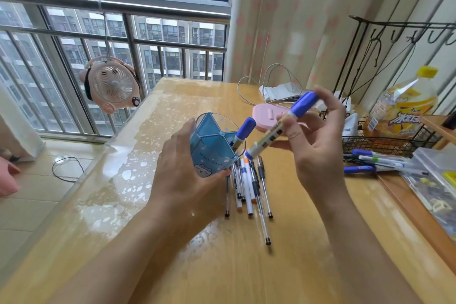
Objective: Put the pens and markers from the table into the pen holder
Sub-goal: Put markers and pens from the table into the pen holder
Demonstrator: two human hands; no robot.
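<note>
My left hand (183, 170) grips a blue divided pen holder (209, 153), tilted toward me above the table. One blue-capped marker (243, 132) stands in one of its compartments. My right hand (318, 145) holds a second blue-capped marker (281, 127) slantwise, its lower end just at the holder's rim. Several pens and markers (249, 187) lie in a loose bunch on the wooden table (172, 242) right below the holder. A second group of pens (377, 163) lies to the right.
A black wire basket (385, 143) with a yellow bottle (399, 108) stands at the right. A clear plastic box (434, 180) sits at the right edge. A pink object (266, 116) and white cables (271, 86) lie behind. A pink fan (113, 84) hangs at the window.
</note>
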